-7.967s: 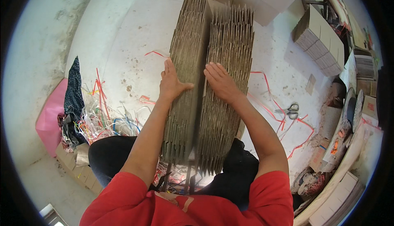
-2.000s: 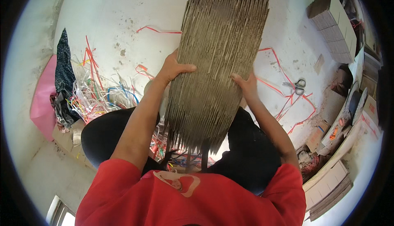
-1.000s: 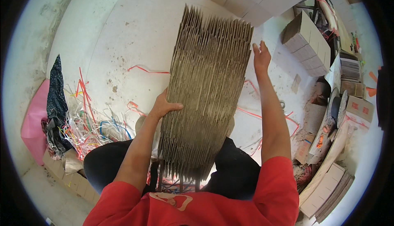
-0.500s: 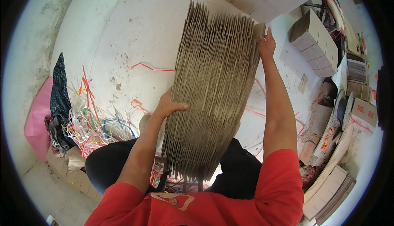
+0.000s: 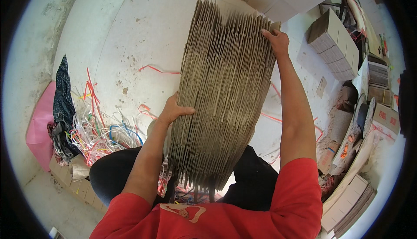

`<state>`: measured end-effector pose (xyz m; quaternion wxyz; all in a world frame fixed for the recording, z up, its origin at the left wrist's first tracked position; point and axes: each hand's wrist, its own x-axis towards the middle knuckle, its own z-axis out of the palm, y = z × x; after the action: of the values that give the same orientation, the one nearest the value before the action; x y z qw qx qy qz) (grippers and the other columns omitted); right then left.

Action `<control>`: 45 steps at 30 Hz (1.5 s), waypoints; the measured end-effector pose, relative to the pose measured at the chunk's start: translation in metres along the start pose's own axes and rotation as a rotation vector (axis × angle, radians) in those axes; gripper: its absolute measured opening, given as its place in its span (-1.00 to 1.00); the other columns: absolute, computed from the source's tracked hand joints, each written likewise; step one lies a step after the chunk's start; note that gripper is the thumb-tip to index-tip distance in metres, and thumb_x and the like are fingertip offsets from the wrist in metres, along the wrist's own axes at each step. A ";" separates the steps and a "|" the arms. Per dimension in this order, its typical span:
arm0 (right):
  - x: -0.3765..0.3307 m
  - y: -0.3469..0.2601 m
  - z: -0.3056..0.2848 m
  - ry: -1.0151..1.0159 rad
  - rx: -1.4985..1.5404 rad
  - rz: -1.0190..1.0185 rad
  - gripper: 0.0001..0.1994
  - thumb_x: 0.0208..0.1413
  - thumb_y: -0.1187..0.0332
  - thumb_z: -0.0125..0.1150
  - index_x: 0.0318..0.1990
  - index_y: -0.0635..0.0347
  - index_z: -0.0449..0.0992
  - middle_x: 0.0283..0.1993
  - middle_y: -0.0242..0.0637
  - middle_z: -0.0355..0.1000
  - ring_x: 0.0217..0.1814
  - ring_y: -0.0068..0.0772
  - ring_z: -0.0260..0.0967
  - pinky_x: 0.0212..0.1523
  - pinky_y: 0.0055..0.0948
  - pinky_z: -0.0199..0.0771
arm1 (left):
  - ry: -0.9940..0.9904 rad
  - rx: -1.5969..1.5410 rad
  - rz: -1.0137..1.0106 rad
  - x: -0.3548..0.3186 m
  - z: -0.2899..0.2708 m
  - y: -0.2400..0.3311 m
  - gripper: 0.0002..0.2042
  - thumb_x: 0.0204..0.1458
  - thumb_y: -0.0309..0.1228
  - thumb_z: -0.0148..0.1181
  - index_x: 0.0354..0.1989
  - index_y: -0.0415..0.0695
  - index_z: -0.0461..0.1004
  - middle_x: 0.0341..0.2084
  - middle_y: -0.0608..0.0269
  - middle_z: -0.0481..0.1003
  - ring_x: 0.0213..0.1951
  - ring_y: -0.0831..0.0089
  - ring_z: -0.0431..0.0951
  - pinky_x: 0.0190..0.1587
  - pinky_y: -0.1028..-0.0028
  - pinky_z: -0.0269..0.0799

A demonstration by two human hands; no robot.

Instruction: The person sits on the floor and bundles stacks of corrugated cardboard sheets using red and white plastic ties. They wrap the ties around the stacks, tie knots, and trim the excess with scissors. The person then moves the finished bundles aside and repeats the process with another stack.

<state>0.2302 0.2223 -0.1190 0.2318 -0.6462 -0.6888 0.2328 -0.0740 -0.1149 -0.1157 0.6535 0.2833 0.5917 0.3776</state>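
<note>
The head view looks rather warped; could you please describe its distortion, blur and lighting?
Head view: corners black, the foot of the stained pale wall at left curving; head view again: the far end of the tall brown stack of cardboard sheets partly blurred, the pale speckled floor brightly lit.

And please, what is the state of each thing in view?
Cardboard sheets: packed on edge, edges uneven
Left hand: against sheets' left side, thumb over edges
Right hand: at sheets' far right corner
Red strap left of sheets: loose, bent
Plastic strapping heap: tangled
Cardboard bundle at right: neatly stacked
</note>
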 end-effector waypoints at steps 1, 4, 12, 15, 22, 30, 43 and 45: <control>-0.001 -0.002 0.002 -0.013 -0.014 -0.007 -0.30 -0.24 -0.09 0.32 -0.09 0.40 0.49 -0.13 0.17 0.44 -0.03 0.02 0.40 0.01 -0.24 0.34 | 0.004 0.007 0.006 0.000 -0.001 -0.001 -0.18 -0.42 -0.32 0.47 0.12 -0.31 0.24 -0.08 0.10 0.44 -0.03 0.31 0.42 0.09 0.37 0.27; 0.003 0.005 0.008 0.012 -0.088 -0.052 -0.42 -0.20 0.04 0.31 -0.08 0.31 0.50 -0.13 0.13 0.44 -0.04 0.03 0.39 -0.01 -0.20 0.35 | 0.004 -0.006 0.022 0.000 -0.001 -0.001 -0.18 -0.42 -0.31 0.47 0.12 -0.32 0.24 -0.08 0.10 0.44 -0.04 0.30 0.42 0.08 0.36 0.27; 0.017 0.016 0.019 -0.020 -0.048 -0.182 -0.64 -0.14 0.10 0.24 -0.41 0.30 0.54 -0.31 0.05 0.42 -0.22 0.05 0.36 -0.17 -0.16 0.35 | -0.004 -0.019 -0.006 0.001 -0.002 0.003 -0.19 -0.42 -0.32 0.47 0.10 -0.33 0.24 -0.09 0.10 0.44 -0.04 0.31 0.42 0.08 0.37 0.27; 0.001 -0.029 0.014 -0.090 -0.019 -0.046 -0.52 -0.20 -0.04 0.27 -0.50 0.33 0.53 -0.31 0.09 0.41 -0.21 0.02 0.36 -0.19 -0.15 0.34 | 0.014 -0.023 -0.015 -0.004 -0.005 0.008 -0.20 -0.42 -0.33 0.47 0.10 -0.32 0.25 -0.09 0.10 0.44 -0.05 0.31 0.42 0.08 0.36 0.28; 0.002 -0.020 0.017 -0.037 -0.034 -0.056 -0.49 -0.22 0.01 0.34 -0.26 0.32 0.52 -0.16 0.14 0.37 -0.16 0.02 0.37 -0.11 -0.16 0.36 | 0.009 -0.024 -0.003 0.000 -0.003 0.002 -0.20 -0.42 -0.33 0.47 0.10 -0.31 0.25 -0.09 0.11 0.45 -0.04 0.31 0.43 0.08 0.36 0.28; 0.005 -0.015 0.028 -0.015 -0.142 -0.224 -0.64 -0.07 0.21 0.19 -0.17 0.27 0.51 0.06 0.19 0.27 0.09 0.09 0.27 0.03 -0.15 0.32 | -0.002 -0.029 0.004 0.002 -0.004 -0.001 -0.21 -0.42 -0.33 0.48 0.09 -0.31 0.27 -0.10 0.12 0.46 -0.06 0.31 0.44 0.07 0.37 0.29; -0.004 -0.041 0.039 0.018 -0.109 -0.131 -0.54 -0.05 0.07 0.17 -0.05 0.18 0.47 0.34 0.24 -0.16 0.33 0.29 -0.10 0.15 -0.03 0.21 | 0.004 -0.022 0.015 -0.001 -0.002 0.005 -0.24 -0.41 -0.36 0.46 0.07 -0.32 0.28 -0.11 0.11 0.47 -0.07 0.32 0.44 0.06 0.37 0.31; -0.003 -0.038 0.040 -0.015 -0.070 -0.191 -0.60 -0.04 0.13 0.14 -0.05 0.11 0.49 0.35 0.22 -0.18 0.35 0.28 -0.15 0.15 0.02 0.19 | 0.007 -0.029 0.011 -0.001 -0.003 0.005 -0.24 -0.41 -0.36 0.46 0.07 -0.32 0.28 -0.12 0.11 0.47 -0.08 0.32 0.45 0.06 0.37 0.31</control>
<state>0.1759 0.2167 -0.1265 0.2250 -0.5834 -0.7568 0.1903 -0.0782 -0.1135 -0.1115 0.6534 0.2755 0.5869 0.3908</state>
